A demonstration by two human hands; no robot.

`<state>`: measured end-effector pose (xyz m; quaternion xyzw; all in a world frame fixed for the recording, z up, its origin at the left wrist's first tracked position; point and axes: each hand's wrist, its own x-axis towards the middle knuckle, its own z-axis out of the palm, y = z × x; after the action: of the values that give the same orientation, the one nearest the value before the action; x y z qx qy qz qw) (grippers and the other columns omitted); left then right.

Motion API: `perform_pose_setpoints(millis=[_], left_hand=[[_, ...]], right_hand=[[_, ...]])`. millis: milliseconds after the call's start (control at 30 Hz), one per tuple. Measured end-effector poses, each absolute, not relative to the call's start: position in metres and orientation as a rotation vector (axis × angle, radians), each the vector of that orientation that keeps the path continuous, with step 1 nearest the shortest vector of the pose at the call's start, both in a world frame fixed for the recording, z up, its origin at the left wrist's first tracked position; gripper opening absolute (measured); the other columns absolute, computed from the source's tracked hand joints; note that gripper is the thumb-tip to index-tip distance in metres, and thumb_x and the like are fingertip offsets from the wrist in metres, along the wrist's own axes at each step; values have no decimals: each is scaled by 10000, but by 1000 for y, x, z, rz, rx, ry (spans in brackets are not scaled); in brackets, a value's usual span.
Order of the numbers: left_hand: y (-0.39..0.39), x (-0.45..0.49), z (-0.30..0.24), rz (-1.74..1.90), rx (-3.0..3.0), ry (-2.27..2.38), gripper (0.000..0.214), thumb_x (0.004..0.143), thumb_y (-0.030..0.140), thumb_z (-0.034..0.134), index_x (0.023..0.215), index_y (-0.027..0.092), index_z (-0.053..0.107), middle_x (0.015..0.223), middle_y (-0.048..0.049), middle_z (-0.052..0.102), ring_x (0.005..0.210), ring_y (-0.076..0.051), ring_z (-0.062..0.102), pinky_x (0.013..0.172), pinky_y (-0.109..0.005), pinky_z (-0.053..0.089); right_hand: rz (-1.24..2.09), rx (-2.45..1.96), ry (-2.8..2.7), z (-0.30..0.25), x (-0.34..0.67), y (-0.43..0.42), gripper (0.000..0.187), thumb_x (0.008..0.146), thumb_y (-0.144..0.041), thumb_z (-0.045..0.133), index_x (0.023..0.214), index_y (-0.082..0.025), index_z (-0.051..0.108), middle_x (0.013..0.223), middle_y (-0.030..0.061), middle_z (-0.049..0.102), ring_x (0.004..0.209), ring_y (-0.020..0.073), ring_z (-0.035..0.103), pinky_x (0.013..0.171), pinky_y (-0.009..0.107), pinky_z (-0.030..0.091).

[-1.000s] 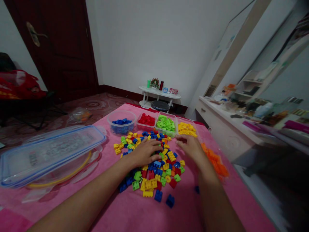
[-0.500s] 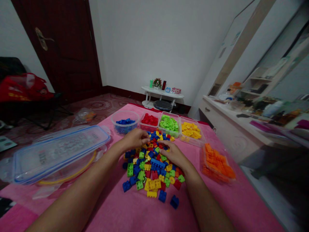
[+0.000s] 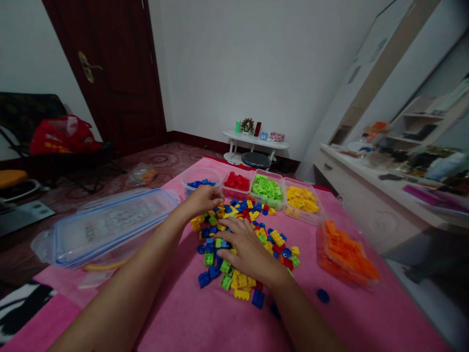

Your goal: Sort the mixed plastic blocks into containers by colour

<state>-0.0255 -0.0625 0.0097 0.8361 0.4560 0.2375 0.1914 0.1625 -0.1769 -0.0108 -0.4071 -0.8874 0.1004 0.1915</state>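
Brick pile (image 3: 242, 281) partly hidden by right hand (image 3: 247, 246); contents of left hand (image 3: 203, 199) unclear.

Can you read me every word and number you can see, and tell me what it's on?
There are no words or numbers clear enough to read.
Clear lid with the blue edge: it has pale marks, but they're too blurry to read.
Red bag: there are yellowish marks, also too blurry.
Toy blocks: I can't make out any letters or numbers on them.
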Motion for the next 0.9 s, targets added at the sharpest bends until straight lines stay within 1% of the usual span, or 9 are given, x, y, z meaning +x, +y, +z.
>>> perform_pose_setpoints(millis=[133, 300, 400, 500, 567, 633, 733, 800, 900], left_hand=[[-62, -22, 4, 659, 2392, 1264, 225, 783, 251, 523, 835, 143, 714, 749, -26, 706, 676, -142, 615, 589, -210, 389], [-62, -6, -10, 611, 2409, 1184, 236, 789, 231, 532, 902, 139, 717, 820, -38, 723, 724, -144, 632, 673, -215, 429], [-65, 4, -14, 555, 2453, 1080, 233, 774, 214, 567, 938, 153, 720, 922, -44, 728, 805, -150, 638, 755, -218, 442], [-70, 6, -9, 560, 2465, 1099, 220, 749, 201, 607, 929, 162, 727, 965, -49, 723, 852, -158, 634, 780, -223, 443], [-75, 5, -1, 530, 2453, 1087, 192, 735, 193, 625, 892, 158, 730, 904, -43, 724, 809, -150, 631, 743, -214, 444], [-81, 4, 7, 414, 2414, 1018, 179, 714, 201, 657, 871, 158, 729, 811, -24, 716, 719, -132, 620, 660, -194, 435], [-93, 6, 14, 152, 2332, 921, 285, 639, 219, 740, 919, 172, 721, 772, 3, 707, 643, -113, 597, 566, -173, 406], [-99, 10, 13, 6, 2331, 905, 347, 585, 202, 776, 926, 182, 720, 782, 8, 710, 636, -110, 592, 546, -169, 394], [-104, 18, 8, -89, 2420, 930, 274, 584, 184, 760, 857, 193, 736, 743, 6, 710, 609, -112, 584, 525, -181, 372]], right_hand=[[208, -1339, -2373, -9, 191, -160, 234, 789, -219, 617, 1021, -212, 643, 1171, 58, 600, 1097, 215, 512, 975, 378, 356], [388, -1518, -2303, -4, 238, -145, 137, 783, -238, 576, 879, -190, 662, 978, 46, 664, 907, 189, 601, 809, 296, 440], [450, -1681, -2261, 0, 258, -144, 174, 769, -258, 587, 899, -209, 692, 975, 44, 689, 905, 204, 621, 795, 301, 451], [382, -1763, -2195, 5, 264, -146, 250, 733, -214, 613, 967, -223, 702, 1047, 53, 688, 978, 222, 614, 847, 319, 441], [352, -1755, -2183, 10, 261, -149, 300, 709, -185, 621, 994, -228, 702, 1046, 50, 692, 977, 221, 615, 847, 316, 439], [386, -1727, -2205, 15, 254, -151, 301, 703, -176, 613, 981, -237, 707, 970, 33, 709, 882, 201, 633, 778, 292, 450], [418, -1712, -2266, 17, 241, -156, 304, 693, -130, 579, 931, -258, 719, 907, 4, 720, 787, 173, 635, 680, 256, 437], [393, -1742, -2342, 16, 234, -158, 332, 666, -107, 596, 918, -279, 726, 940, -9, 723, 833, 179, 638, 687, 253, 428], [292, -1868, -2431, 13, 225, -161, 321, 632, -152, 682, 909, -305, 734, 949, 0, 726, 893, 213, 638, 708, 274, 416]])
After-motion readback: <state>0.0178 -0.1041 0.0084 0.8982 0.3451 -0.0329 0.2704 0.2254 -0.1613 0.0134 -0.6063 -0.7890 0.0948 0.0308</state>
